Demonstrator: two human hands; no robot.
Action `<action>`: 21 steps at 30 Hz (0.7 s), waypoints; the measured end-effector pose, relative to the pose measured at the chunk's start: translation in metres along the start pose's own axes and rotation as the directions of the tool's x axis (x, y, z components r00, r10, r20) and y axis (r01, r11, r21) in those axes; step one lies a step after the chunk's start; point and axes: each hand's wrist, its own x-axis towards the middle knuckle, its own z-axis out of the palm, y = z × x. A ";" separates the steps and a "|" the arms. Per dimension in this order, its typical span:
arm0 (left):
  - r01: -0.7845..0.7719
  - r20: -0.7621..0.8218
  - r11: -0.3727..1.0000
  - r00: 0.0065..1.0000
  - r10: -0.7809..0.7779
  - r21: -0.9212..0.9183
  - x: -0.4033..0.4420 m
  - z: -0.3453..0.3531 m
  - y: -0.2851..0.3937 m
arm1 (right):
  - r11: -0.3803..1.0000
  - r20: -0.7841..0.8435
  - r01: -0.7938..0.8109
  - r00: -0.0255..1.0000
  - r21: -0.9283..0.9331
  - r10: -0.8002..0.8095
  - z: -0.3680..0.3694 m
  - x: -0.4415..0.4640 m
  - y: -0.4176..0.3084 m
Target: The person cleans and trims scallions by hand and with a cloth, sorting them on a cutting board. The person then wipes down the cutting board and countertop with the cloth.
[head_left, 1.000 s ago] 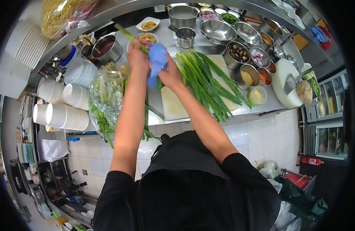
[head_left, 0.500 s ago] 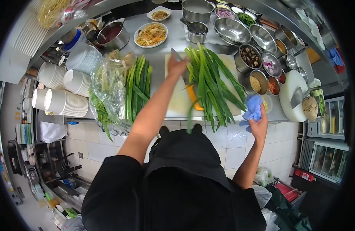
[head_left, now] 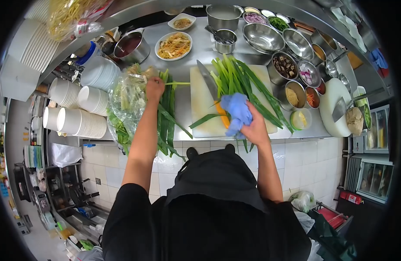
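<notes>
White bowls (head_left: pixel 81 123) stand stacked beside white plates (head_left: pixel 99 74); on the tabletop (head_left: pixel 198 48), a dish (head_left: pixel 157 49) holds noodles (head_left: pixel 174 46) near a steel pot (head_left: pixel 141 54).

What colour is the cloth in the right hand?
Light blue; the cloth shows best in the head view.

black top (head_left: pixel 226 235) | short black sleeves (head_left: pixel 128 200) | plain black apron (head_left: pixel 218 174) | dark shoes (head_left: pixel 229 148)

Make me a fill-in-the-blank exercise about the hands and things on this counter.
The right hand holds a ____ cloth.
The left hand is beside a see-through ____ bag.
The knife blade lies to the ____ of the long green stalks.
Noodles sit on a ____ plate.

Missing words: blue; plastic; left; white.
</notes>
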 end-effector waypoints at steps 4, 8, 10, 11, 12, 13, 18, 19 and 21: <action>0.021 0.005 0.974 1.000 -0.023 0.224 0.013 0.012 -0.033 | 0.984 0.142 -0.130 0.984 0.125 0.112 0.033 0.023 -0.023; 0.117 0.229 0.941 0.953 -0.196 0.318 0.021 0.022 -0.027 | 1.000 0.176 -0.020 0.984 0.008 0.018 0.054 0.024 -0.029; 0.111 0.256 0.909 0.939 -0.228 0.401 0.007 0.012 -0.005 | 0.994 0.179 -0.021 0.984 0.110 0.001 0.057 0.022 -0.017; 0.108 0.262 0.910 0.938 -0.226 0.400 0.009 0.015 -0.004 | 0.994 0.203 -0.040 0.979 0.098 0.019 0.057 0.020 -0.016; 0.161 0.249 0.908 0.930 -0.272 0.387 0.011 0.017 -0.005 | 0.994 0.225 -0.062 0.973 0.088 0.041 0.057 0.018 -0.015; 0.215 0.237 0.901 0.918 -0.318 0.377 0.011 0.018 -0.006 | 0.993 0.220 -0.072 0.974 0.089 0.051 0.056 0.013 -0.014; 0.148 0.411 0.986 0.897 -0.165 0.074 0.033 0.016 -0.031 | 0.968 0.157 -0.115 0.984 0.224 0.080 0.048 0.005 0.006; 0.139 0.463 0.990 0.880 -0.105 -0.040 0.038 0.021 -0.038 | 0.967 0.153 -0.116 0.985 0.228 0.082 0.049 0.004 0.008; 0.255 0.393 0.911 0.912 -0.116 -0.325 0.021 0.003 -0.010 | 0.979 0.166 -0.098 0.984 0.180 0.068 0.053 0.008 0.004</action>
